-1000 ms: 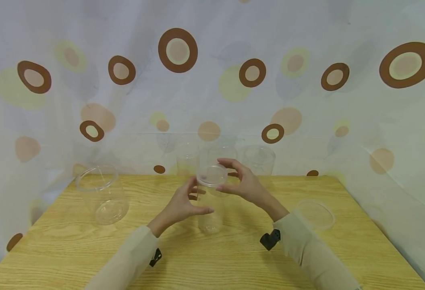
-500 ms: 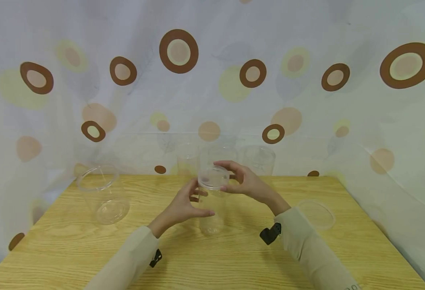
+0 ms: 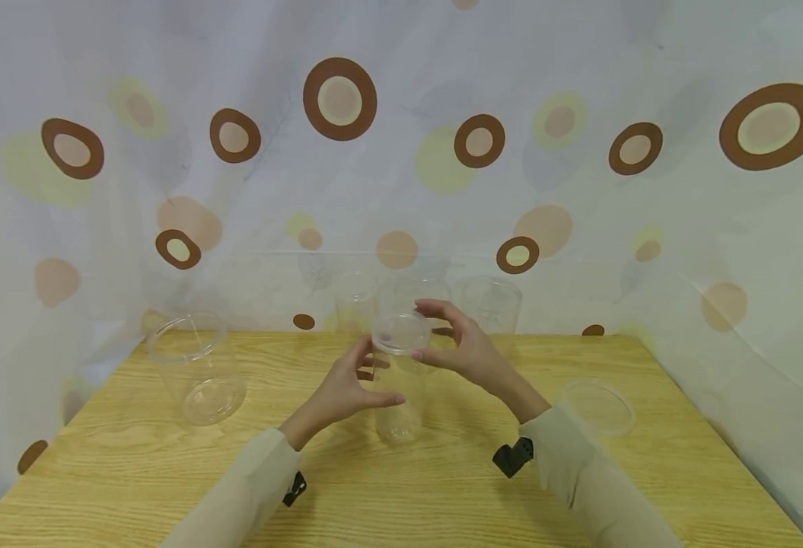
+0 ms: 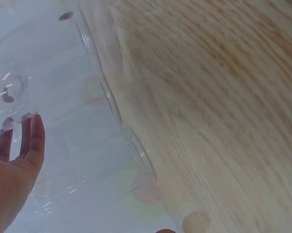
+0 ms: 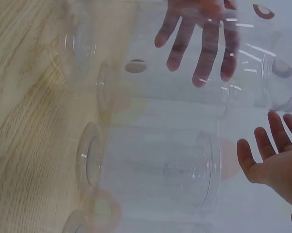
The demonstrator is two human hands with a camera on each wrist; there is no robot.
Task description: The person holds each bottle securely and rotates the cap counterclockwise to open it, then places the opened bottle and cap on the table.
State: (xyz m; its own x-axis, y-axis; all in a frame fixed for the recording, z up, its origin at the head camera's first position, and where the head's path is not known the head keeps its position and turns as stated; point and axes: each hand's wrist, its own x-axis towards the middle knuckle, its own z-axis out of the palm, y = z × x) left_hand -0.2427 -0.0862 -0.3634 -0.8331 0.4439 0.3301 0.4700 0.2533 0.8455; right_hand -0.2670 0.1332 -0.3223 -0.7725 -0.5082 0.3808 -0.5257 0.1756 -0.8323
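Observation:
A clear plastic jar (image 3: 398, 428) stands upright on the wooden table, with a round clear lid (image 3: 402, 335) at its top. Low on its body, my left hand (image 3: 342, 387) grips it, thumb in front and fingers behind. Through the clear wall in the right wrist view, the left hand's fingers (image 5: 206, 48) are visible. My right hand (image 3: 471, 348) holds the lid's edge between thumb and fingers; in the right wrist view this hand (image 5: 277, 162) is beside the lid end. The left wrist view catches only part of the left hand (image 4: 14, 179) against clear plastic.
Behind the hands stand several clear jars, among them a narrow one (image 3: 355, 301) and a wider one (image 3: 490, 301). A large open jar (image 3: 212, 399) is at the left. On the right lies a flat clear lid (image 3: 600, 407). A patterned curtain (image 3: 401, 167) closes off the back.
My right hand shifts slightly at the lid, its fingers drawing in and then spreading back. The left hand keeps its grip on the jar, nearly still.

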